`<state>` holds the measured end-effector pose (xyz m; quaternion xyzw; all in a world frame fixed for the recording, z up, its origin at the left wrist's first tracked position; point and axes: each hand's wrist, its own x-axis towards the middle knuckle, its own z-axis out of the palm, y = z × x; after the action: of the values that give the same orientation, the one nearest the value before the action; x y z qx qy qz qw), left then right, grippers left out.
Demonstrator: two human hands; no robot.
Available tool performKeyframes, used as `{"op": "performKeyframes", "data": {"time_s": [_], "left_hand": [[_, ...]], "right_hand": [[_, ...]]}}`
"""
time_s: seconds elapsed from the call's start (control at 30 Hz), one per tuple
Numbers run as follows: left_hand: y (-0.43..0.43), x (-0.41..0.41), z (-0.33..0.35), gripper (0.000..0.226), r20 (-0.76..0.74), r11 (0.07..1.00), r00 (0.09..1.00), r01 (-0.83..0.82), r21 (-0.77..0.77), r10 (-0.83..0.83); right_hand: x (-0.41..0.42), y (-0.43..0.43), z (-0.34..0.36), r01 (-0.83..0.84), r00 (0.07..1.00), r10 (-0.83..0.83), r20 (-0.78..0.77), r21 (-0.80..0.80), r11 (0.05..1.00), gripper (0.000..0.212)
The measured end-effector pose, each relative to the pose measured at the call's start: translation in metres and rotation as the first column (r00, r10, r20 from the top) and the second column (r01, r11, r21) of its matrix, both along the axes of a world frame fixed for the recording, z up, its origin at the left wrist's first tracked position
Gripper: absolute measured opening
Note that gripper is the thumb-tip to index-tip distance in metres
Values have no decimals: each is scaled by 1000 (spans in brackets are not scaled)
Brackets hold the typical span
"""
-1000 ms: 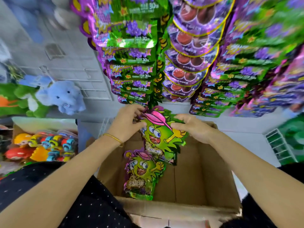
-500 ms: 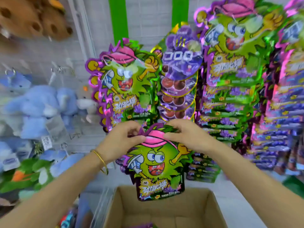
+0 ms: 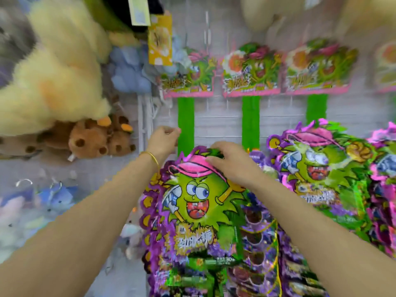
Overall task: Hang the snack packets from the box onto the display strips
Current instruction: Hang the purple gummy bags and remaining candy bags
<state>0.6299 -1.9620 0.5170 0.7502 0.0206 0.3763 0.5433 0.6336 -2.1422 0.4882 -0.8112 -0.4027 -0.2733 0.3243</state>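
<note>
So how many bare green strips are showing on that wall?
3. The left strip is beside the left hand, the middle strip above the right hand holding the snack packet, the right strip farther right. Others may be hidden.

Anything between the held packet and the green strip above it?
Nothing visible. The display strip is bare right above the snack packet, gripped at its top by the right hand; the left hand sits at the strip's left edge.

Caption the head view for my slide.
Right hand grips the snack packet; left hand is at the green display strip.
</note>
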Motion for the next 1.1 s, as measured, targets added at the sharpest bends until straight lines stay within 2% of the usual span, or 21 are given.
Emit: {"op": "performKeyframes", "data": {"time_s": [0.07, 0.2, 0.27, 0.6, 0.7, 0.77, 1.03, 1.1], "left_hand": [[2, 5, 8, 17, -42, 999, 998, 40, -24, -41], [13, 10, 19, 41, -93, 992, 995, 41, 117, -30], [12, 8, 24, 45, -108, 990, 994, 48, 133, -34], [13, 7, 30, 37, -204, 997, 977, 65, 36, -57], [9, 5, 30, 26, -201, 997, 976, 75, -35, -80], [7, 2, 30, 27, -207, 995, 974, 85, -47, -93], [8, 2, 21, 35, -192, 997, 981, -20, 71, 33], [9, 0, 14, 36, -142, 991, 988, -44, 128, 62]], "right_hand": [[8, 13, 12, 54, 998, -54, 30, 1, 999, 20], [20, 33, 28, 187, 976, -188, 108, 20, 982, 20], [26, 40, 32, 208, 972, -210, 103, 30, 978, 20], [29, 56, 41, 268, 949, -267, 168, 15, 963, 13], [28, 59, 42, 284, 947, -280, 159, 0, 959, 13], [27, 60, 43, 298, 945, -295, 145, -1, 955, 12], [28, 56, 26, 269, 963, -268, 40, -24, 963, 10], [29, 53, 20, 245, 970, -244, 13, -38, 969, 16]]}}
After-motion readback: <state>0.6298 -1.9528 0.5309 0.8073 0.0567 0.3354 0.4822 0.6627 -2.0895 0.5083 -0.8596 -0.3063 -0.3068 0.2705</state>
